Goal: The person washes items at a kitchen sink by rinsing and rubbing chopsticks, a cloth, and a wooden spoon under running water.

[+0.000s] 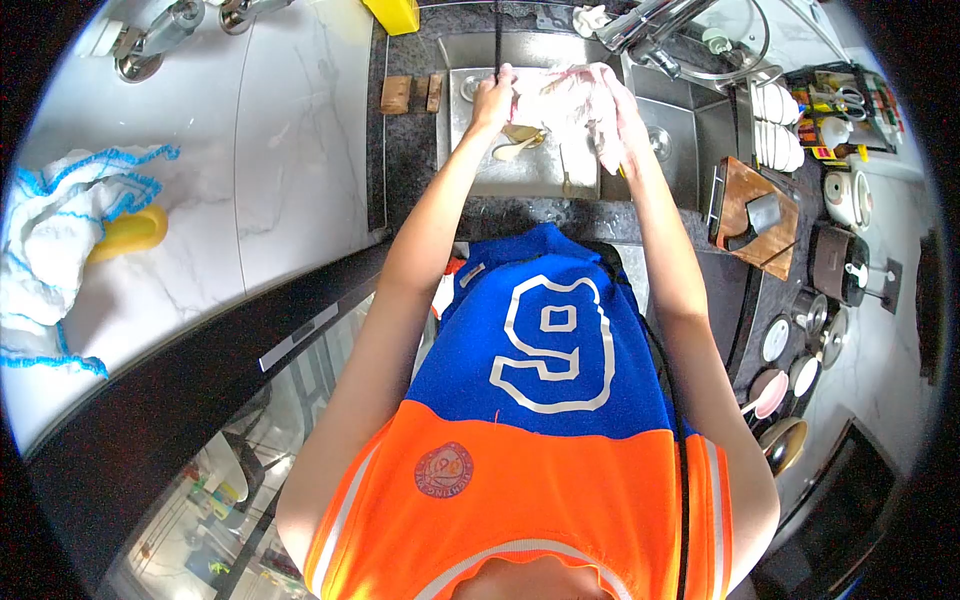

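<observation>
A pale, wet-looking cloth [560,100] is stretched between my two hands above the left basin of a steel sink [480,185]. My left hand [493,100] is closed on its left end. On the right side my right hand [622,110] grips the other end, where part of the cloth hangs down. Glare washes out much of the cloth. Below it in the basin lie a light-coloured spoon [513,149] and other utensils, partly hidden.
A faucet [650,50] reaches over the sink from the upper right. White dishes [775,125] stand in a rack at right, near a wooden board [765,215]. Wooden blocks [396,95] sit left of the sink. A blue-edged white cloth [60,240] hangs far left.
</observation>
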The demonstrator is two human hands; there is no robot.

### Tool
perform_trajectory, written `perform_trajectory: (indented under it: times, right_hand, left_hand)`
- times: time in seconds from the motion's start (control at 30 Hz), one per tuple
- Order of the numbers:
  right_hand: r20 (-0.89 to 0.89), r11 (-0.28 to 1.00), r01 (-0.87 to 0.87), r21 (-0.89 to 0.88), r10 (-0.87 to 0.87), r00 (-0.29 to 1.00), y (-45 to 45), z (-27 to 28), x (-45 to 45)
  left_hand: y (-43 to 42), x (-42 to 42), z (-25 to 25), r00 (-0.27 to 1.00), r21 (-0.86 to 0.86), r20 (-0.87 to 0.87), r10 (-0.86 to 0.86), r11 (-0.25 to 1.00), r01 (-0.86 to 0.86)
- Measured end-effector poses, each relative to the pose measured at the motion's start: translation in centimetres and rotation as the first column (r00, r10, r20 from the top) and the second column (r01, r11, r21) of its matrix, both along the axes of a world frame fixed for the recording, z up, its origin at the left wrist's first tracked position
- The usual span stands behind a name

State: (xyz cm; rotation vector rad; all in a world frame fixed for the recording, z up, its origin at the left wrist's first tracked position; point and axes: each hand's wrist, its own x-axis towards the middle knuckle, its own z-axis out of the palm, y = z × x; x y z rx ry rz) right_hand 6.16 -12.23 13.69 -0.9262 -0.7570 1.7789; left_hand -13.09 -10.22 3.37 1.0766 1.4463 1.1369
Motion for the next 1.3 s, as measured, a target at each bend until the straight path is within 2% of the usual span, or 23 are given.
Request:
perform_trajectory:
  times: [0.1, 0.17, 0.23, 0.27, 0.33, 0.4, 0.43, 0.47, 0.5, 0.57, 0.63, 0.7, 0.73, 0.77, 0.83, 0.9, 0.97, 1.03, 1.07, 1.1, 1.13, 1.23, 1.3]
  right_hand:
    - [-0.222, 0.994, -0.051, -0.095, 0.028, 0.975, 0.4, -1.1, 1.1]
    - [-0.218, 0.992, 0.004, -0.129, -0.032, 0.975, 0.4, -1.1, 0.5]
    - [-0.544, 0.994, -0.094, -0.051, 0.051, 0.838, 0.2, -0.3, -0.1]
    - [-0.631, 0.988, -0.054, -0.141, -0.048, 0.774, -0.1, 0.0, -0.8]
    - [-0.504, 0.999, -0.029, -0.033, 0.008, 0.864, -0.2, -0.4, -2.2]
    - [-0.2, 0.982, -0.031, 0.189, 0.07, 0.977, 0.0, -0.9, -2.9]
    - [-0.199, 0.981, -0.033, 0.189, 0.072, 0.977, 0.5, -1.0, -3.1]
    - [-0.096, 0.992, -0.068, 0.103, 0.078, 0.992, 1.1, -1.1, -3.4]
    - [0.008, 0.996, -0.092, 0.014, 0.092, 0.996, 1.8, -1.2, -3.6]
    - [0.241, 0.98, 0.02, 0.198, -0.069, 0.968, 2.7, -3.2, -4.0]
    - [0.622, 0.901, 0.028, 0.432, -0.321, 0.714, 3.4, -4.2, -4.5]
    - [0.693, 0.872, 0.012, 0.49, -0.398, 0.601, 3.1, -4.5, -4.7]
    - [0.743, 0.84, -0.017, 0.543, -0.471, 0.476, 2.8, -4.1, -4.9]
    - [0.743, 0.84, -0.019, 0.543, -0.47, 0.477, 3.0, -4.4, -4.8]
    - [0.717, 0.965, -0.127, 0.23, -0.079, 0.693, 3.6, -5.2, -4.2]
    - [0.629, 0.979, -0.172, 0.106, 0.068, 0.774, 3.3, -4.9, -4.2]
    - [0.289, 0.977, -0.192, 0.095, 0.157, 0.944, 1.8, -2.3, -4.8]
    - [0.243, 0.978, -0.189, 0.09, 0.163, 0.956, 1.4, -1.1, -4.8]
    - [0.195, 0.978, -0.19, 0.084, 0.171, 0.966, 1.3, -0.9, -4.8]
    - [0.194, 0.978, -0.191, 0.084, 0.172, 0.966, 1.4, -1.1, -4.8]
    - [0.207, 0.983, -0.173, 0.062, 0.156, 0.966, 1.6, -1.6, -4.8]
    - [0.249, 0.995, -0.043, 0.088, 0.02, 0.968, 1.7, -2.1, -6.0]
    - [0.272, 0.987, 0.073, 0.143, -0.11, 0.956, 1.9, -2.7, -6.4]
  left_hand:
    - [-0.5, -0.4, 1.6, 0.991, -0.238, 0.009, 0.133, 0.963, -0.127]
    - [-1.5, 0.0, 3.9, 0.926, -0.246, 0.304, 0.226, 0.957, -0.153]
    - [-1.9, -0.1, 4.3, 0.915, -0.172, 0.388, 0.112, 0.984, -0.047]
    - [-2.2, 0.4, 4.5, 0.844, -0.143, 0.537, 0.014, 0.987, 0.074]
    - [-2.5, 0.9, 5.0, 0.675, -0.054, 0.718, -0.17, 0.953, 0.299]
    - [-2.7, 1.7, 5.7, 0.646, -0.066, 0.729, -0.228, 0.915, 0.398]
    - [-2.8, 1.9, 6.1, 0.61, -0.075, 0.74, -0.282, 0.867, 0.492]
    - [-1.8, 1.3, 3.4, 0.401, 0.03, 0.842, -0.361, 0.773, 0.633]
    - [-2.0, 1.7, 3.1, 0.401, 0.033, 0.841, -0.362, 0.775, 0.631]
    - [-2.7, 2.9, 3.0, 0.704, -0.136, 0.687, -0.179, 0.921, 0.366]
    - [-2.8, 3.4, 3.9, 0.732, -0.113, 0.645, -0.219, 0.92, 0.375]
    - [-3.3, 4.6, 4.8, 0.843, -0.129, 0.536, -0.05, 0.982, 0.14]
    - [-3.3, 3.8, 4.9, 0.773, -0.14, 0.627, -0.097, 0.962, 0.234]
    - [-3.2, 3.8, 5.4, 0.773, -0.139, 0.627, -0.096, 0.963, 0.232]
    - [-2.8, 3.5, 5.8, 0.876, -0.088, 0.414, -0.247, 0.947, 0.309]
    - [-2.7, 3.7, 5.9, 0.848, -0.078, 0.497, -0.182, 0.964, 0.253]
    - [-2.7, 3.9, 5.7, 0.808, -0.077, 0.577, -0.124, 0.976, 0.205]
    - [-2.9, 3.8, 5.7, 0.731, -0.115, 0.681, -0.034, 0.981, 0.153]
    - [-3.1, 2.6, 5.6, 0.691, -0.043, 0.691, -0.214, 0.941, 0.335]
    - [-2.6, 2.5, 4.1, 0.692, -0.043, 0.69, -0.213, 0.942, 0.333]
    - [-2.2, 2.3, 3.4, 0.798, 0.187, 0.452, -0.398, 0.917, 0.352]
    - [-3.4, 3.0, 5.1, 0.866, 0.196, 0.338, -0.369, 0.927, 0.319]
    - [-3.8, 3.2, 6.7, 0.718, -0.144, 0.68, -0.152, 0.932, 0.333]
